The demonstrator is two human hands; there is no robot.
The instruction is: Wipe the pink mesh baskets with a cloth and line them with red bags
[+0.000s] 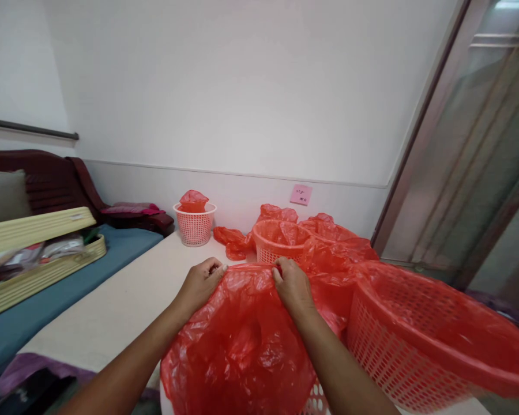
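A red plastic bag [242, 340] spreads over a white perforated basket [318, 399] close in front of me. My left hand [202, 282] pinches the bag's far edge at its left side. On the same edge, a little to the right, my right hand [293, 283] is closed with thumb against fingers. Between the two hands the edge is drawn into a taut, gathered line. Most of the basket under the bag is hidden by the plastic.
Beside my right arm stands a large basket [398, 340] lined with red plastic. Behind it are more bag-lined baskets [277, 253]. A small white basket [194, 227] with a red bag in it and a crumpled red bag [233, 241] sit on the white table [125, 288].
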